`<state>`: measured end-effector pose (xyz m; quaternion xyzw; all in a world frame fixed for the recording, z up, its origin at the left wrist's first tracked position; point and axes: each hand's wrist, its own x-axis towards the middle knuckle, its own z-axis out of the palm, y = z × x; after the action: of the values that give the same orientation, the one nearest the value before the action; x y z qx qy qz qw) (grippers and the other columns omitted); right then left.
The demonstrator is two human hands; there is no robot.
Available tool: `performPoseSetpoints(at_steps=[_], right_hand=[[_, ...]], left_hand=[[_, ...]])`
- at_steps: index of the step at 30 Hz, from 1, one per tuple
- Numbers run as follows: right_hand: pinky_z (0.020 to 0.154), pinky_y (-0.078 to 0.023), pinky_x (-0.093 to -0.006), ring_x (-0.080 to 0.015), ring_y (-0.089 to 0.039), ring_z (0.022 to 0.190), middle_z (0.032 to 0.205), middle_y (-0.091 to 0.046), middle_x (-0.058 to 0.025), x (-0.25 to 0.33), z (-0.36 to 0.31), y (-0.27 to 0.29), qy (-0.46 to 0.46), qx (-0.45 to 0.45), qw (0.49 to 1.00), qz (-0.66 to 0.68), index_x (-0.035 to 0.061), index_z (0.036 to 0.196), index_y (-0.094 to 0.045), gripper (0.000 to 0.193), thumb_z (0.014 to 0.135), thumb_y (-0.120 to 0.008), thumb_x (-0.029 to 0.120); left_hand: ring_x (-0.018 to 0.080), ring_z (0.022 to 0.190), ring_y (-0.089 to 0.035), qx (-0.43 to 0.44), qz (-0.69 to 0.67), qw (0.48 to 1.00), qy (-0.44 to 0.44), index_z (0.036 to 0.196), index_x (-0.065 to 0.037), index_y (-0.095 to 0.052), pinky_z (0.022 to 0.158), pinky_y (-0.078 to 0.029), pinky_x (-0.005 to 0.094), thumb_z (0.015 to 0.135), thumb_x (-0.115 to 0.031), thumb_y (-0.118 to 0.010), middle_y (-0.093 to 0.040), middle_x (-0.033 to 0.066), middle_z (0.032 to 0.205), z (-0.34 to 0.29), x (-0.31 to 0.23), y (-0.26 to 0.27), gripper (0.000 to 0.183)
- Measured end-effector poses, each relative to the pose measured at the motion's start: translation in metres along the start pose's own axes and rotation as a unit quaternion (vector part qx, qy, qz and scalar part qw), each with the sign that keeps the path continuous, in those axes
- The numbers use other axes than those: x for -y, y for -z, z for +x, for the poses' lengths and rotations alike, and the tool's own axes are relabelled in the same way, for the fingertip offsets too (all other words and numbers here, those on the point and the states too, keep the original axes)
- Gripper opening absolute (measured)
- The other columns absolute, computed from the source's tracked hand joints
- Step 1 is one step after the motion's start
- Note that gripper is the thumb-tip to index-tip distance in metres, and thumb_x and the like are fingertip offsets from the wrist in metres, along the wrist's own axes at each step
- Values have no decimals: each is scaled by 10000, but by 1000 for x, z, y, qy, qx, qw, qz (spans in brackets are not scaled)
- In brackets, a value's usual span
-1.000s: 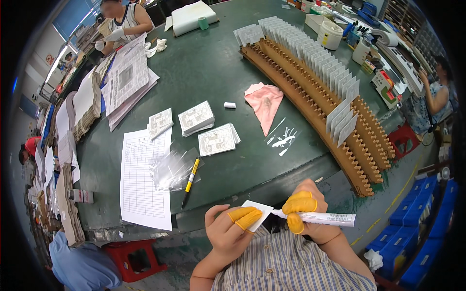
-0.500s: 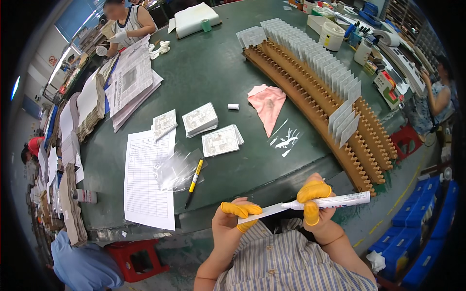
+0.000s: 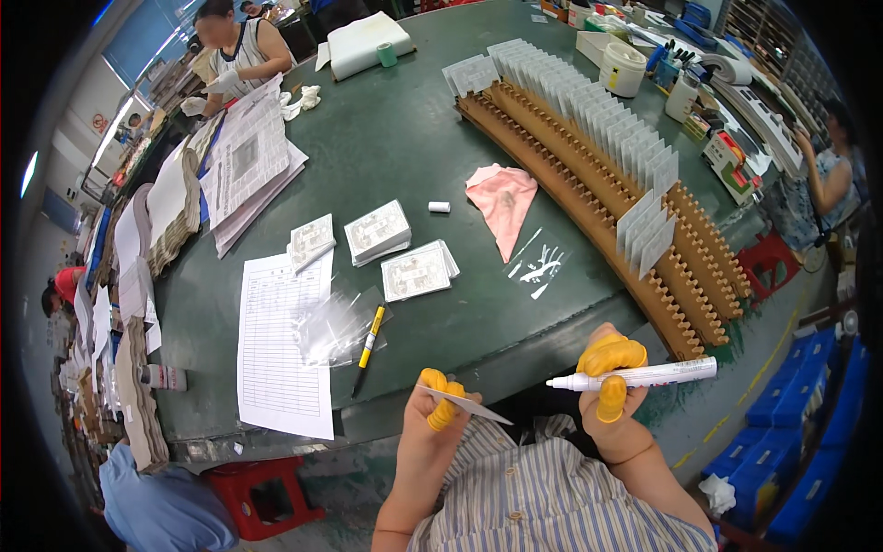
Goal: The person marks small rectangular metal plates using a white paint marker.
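Yellow finger cots cover the thumbs and some fingers of both hands. My left hand [image 3: 436,412] pinches a thin pale card [image 3: 478,410], seen nearly edge-on and tilted. My right hand [image 3: 611,375] grips a white paint marker [image 3: 662,373], its bare tip pointing left, apart from the card. A small white cap [image 3: 440,207] lies on the green table beside a pink cloth [image 3: 502,198]. Three stacks of printed cards, among them the nearest stack [image 3: 418,273], sit left of the cap. Notched wooden racks [image 3: 589,207] at the right hold many similar cards upright.
A ruled paper sheet [image 3: 283,368], clear plastic sleeves [image 3: 336,322] and a yellow-black pen [image 3: 370,345] lie at the front left. White paint strokes [image 3: 541,267] mark the table [image 3: 405,147]. Newspapers [image 3: 241,166] and a gloved person [image 3: 244,55] are at the far left. A white tub [image 3: 623,69] stands far right.
The marker's tip has come away from the card's edge as my right hand shifted right. My left hand has turned the card and moved slightly left.
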<state>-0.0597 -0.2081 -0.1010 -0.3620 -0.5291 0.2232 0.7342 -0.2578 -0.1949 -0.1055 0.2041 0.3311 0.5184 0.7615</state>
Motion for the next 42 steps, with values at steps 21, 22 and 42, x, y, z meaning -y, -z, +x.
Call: performPoseSetpoints(at_steps=[21,22,42], right_hand=[[716,-411,-260,-120,-508,768,865,-565,-66,-46,5,0,-131,-84,988,3,5,911,-543,168,891,-557,170],[716,-411,-260,-120,-508,768,865,-565,-66,-54,1,2,-124,-87,988,7,5,911,-543,168,891,-557,170],[662,-451,-241,-96,-553,728,820,-601,-46,-61,3,8,-185,-79,978,50,5,897,-597,134,884,-581,137]], left_hand=[[201,1093,-505,29,-5,996,-86,1209,-105,-444,984,-382,380,885,-104,-542,-536,65,1142,47,-69,3,338],[190,1077,-524,47,25,993,-105,1217,-103,-423,966,-406,361,873,-69,-553,-537,60,1146,58,-79,4,369],[129,806,-622,90,408,833,-364,932,-11,-605,675,-468,241,774,-10,-639,-656,56,869,335,-108,-174,162]])
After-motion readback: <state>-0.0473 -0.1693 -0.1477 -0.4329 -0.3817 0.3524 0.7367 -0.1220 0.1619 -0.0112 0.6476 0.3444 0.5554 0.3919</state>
